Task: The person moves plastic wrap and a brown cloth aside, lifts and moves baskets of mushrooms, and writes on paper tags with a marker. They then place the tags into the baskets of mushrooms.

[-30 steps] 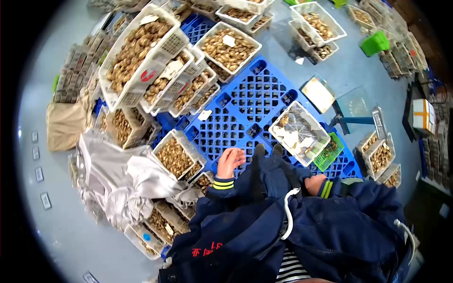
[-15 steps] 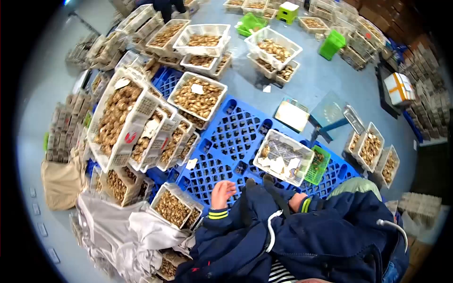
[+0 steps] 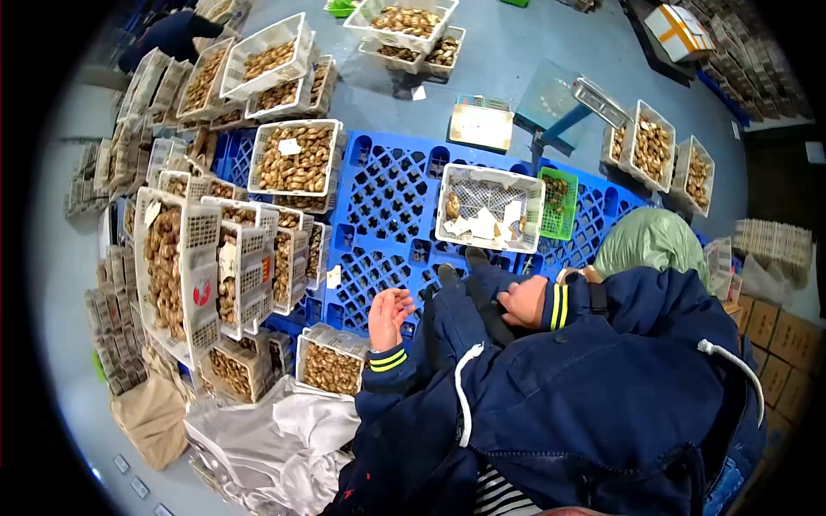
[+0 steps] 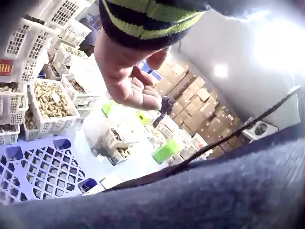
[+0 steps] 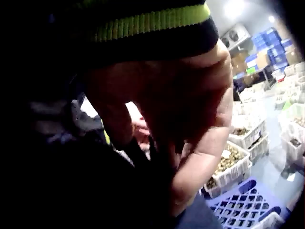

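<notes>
My left hand (image 3: 391,318) hangs with loosely bent fingers over the blue pallet (image 3: 370,185), holding nothing. In the left wrist view the same hand (image 4: 128,78) has relaxed fingers and an empty palm. My right hand (image 3: 523,301) is beside the dark trousers (image 3: 490,327), its fingers loosely curled. The right wrist view shows that hand (image 5: 200,138) mostly in shadow, with nothing visible in its grasp. Ahead of the feet a white plastic basket (image 3: 489,244) sits on the pallet, with white paper pieces and a few brown lumps inside. Against its right side stands a green basket (image 3: 559,225).
Stacked white crates (image 3: 204,258) of brown rounded pieces rise on the left, near a grey cloth (image 3: 258,439). A scale (image 3: 559,120) stands beyond the pallet, with more crates (image 3: 650,172) to its right. A green sack (image 3: 654,245) lies at my right. Another person (image 3: 176,39) bends far left.
The head view has turned, and the pallet and baskets now sit differently in it. My right hand shows more fully beside the trousers. The left hand stays loose and empty.
</notes>
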`<state>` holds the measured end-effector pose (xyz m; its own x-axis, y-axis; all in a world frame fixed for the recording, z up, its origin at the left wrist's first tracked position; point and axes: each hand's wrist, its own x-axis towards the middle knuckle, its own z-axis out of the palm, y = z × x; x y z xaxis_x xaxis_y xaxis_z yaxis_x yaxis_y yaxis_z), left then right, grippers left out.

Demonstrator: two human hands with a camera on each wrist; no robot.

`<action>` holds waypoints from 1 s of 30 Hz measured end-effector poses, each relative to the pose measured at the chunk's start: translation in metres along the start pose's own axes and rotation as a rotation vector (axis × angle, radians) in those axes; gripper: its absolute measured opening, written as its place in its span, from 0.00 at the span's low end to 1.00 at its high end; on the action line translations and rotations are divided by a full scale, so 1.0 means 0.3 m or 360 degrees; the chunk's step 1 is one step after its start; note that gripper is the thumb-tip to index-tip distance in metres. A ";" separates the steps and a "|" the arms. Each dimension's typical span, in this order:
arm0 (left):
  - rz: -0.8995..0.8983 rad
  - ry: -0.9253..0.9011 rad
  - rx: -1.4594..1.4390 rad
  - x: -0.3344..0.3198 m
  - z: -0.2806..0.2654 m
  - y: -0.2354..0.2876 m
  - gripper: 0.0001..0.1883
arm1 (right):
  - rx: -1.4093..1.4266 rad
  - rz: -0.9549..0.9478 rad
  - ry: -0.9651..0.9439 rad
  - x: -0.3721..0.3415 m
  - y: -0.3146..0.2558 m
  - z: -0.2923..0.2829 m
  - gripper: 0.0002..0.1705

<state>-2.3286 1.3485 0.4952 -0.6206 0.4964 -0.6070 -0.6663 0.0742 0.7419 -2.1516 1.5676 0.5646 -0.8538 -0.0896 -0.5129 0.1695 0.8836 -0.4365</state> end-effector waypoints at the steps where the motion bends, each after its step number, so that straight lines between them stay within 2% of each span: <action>1: -0.0031 0.0000 0.0020 0.008 0.005 -0.003 0.11 | 0.0084 -0.0085 0.0099 -0.012 0.013 -0.074 0.19; 3: -0.0002 -0.0026 0.0059 0.028 0.027 0.008 0.12 | 0.0356 -0.0157 0.0445 -0.013 0.074 -0.155 0.18; 5: -0.0041 -0.0016 0.0121 0.055 0.063 0.031 0.11 | 0.0859 -0.0227 0.0820 -0.001 0.158 -0.174 0.14; 7: -0.0040 -0.0052 0.0153 0.080 0.107 0.061 0.11 | 0.1010 -0.0041 0.0754 -0.015 0.250 -0.162 0.13; 8: -0.0014 -0.0079 0.0198 0.099 0.119 0.063 0.12 | 0.0949 0.0150 0.0691 -0.030 0.276 -0.155 0.13; 9: -0.0005 -0.0117 0.0218 0.118 0.129 0.070 0.12 | 0.0842 0.0175 0.0697 -0.026 0.318 -0.104 0.13; 12: 0.0020 -0.0149 0.0278 0.164 0.164 0.113 0.12 | 0.0968 0.0154 0.0568 -0.010 0.378 -0.010 0.14; 13: 0.0057 -0.0128 0.0304 0.167 0.181 0.136 0.12 | 0.0935 0.0083 0.0620 0.013 0.391 0.038 0.14; 15: 0.0068 -0.0125 0.0270 0.193 0.180 0.170 0.12 | 0.0899 0.0125 0.0476 0.056 0.388 0.037 0.15; 17: 0.0090 -0.0091 0.0279 0.222 0.176 0.212 0.13 | 0.0769 0.0049 0.0455 0.113 0.385 0.003 0.15; 23: 0.0111 -0.0070 0.0274 0.384 0.144 0.327 0.13 | 0.0790 0.0019 0.0469 0.303 0.404 -0.186 0.14; 25: 0.0065 -0.0124 0.0268 0.475 0.119 0.362 0.13 | 0.0697 -0.0019 0.0517 0.400 0.426 -0.219 0.15; 30: -0.0171 -0.0247 0.0325 0.820 0.071 0.492 0.13 | 0.0850 0.0172 0.0531 0.672 0.510 -0.356 0.17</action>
<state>-2.5709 1.5001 0.4614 -0.4695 0.6016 -0.6463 -0.6180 0.2988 0.7272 -2.3503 1.7340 0.4733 -0.9110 0.2110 -0.3544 0.4116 0.5208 -0.7479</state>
